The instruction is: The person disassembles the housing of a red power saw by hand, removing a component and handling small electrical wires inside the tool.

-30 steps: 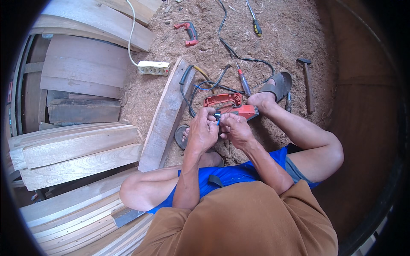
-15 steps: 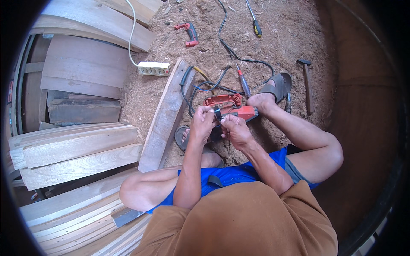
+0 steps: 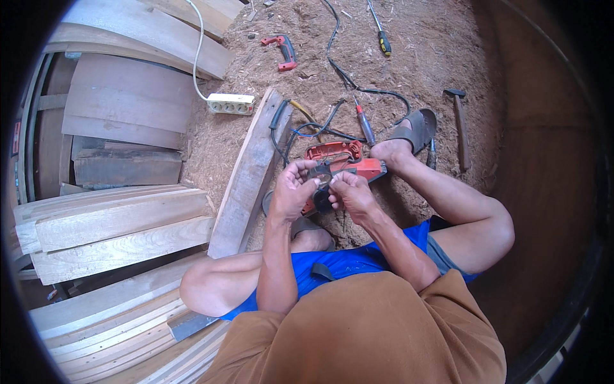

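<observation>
Between my legs lies a red and black power tool (image 3: 368,168) with its handle housing opened and thin wires showing. Above it, the fingers and thumb of my left hand (image 3: 294,192) close around a small black roll (image 3: 319,171) that looks like electrical tape. Beside it, my right hand (image 3: 353,194) pinches thumb against forefinger; what sits between those fingertips is too small to make out. A dark round part (image 3: 322,202) shows below the hands. The black power cord (image 3: 332,136) runs off behind the tool.
A wooden beam (image 3: 246,173) lies left of the tool. Around the sawdust floor are a red-black handle cover (image 3: 288,52), a power strip (image 3: 230,104), two screwdrivers (image 3: 365,125) (image 3: 384,43) and a hammer (image 3: 461,131). Stacked boards (image 3: 121,221) fill the left side.
My left hand has shifted slightly left and turned, its thumb now lower and farther from the fingers. The black roll has tilted with it. My right hand stays nearly in place.
</observation>
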Available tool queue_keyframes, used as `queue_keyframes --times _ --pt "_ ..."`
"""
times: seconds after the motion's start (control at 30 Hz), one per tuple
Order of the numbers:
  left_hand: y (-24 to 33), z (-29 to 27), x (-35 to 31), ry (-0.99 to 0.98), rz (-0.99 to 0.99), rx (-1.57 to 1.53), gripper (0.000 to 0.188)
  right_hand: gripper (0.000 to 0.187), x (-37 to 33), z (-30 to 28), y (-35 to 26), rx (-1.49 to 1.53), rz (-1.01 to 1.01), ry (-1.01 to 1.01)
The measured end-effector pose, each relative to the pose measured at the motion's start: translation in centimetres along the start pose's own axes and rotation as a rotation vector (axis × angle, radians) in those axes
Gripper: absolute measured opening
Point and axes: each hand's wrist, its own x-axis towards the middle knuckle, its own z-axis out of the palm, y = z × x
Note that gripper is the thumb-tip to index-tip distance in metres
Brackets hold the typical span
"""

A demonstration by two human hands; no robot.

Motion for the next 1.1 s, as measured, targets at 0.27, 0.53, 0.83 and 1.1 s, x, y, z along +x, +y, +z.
queue_keyframes --times 0.27,0.53,0.83,1.1 --pt "3.8 0.9 -3.2 -0.238 0.406 0.929 0.04 0.011 0.6 -1.6 1.4 0.169 0.088 -0.148" --pt "2.6 1.0 -2.6 -0.264 0.339 0.762 0.028 0.025 -0.7 -2.5 -0.9 0.063 0.124 -0.236" --pt "-1.7 0.5 1.1 -0.176 -0.088 0.814 0.026 0.023 -0.6 -3.0 0.1 0.011 0.104 -0.239" --pt "-1.2 1.3 1.6 -0.219 -0.237 0.668 0.019 0.019 -0.8 -2.7 0.2 -0.118 0.183 -0.149"
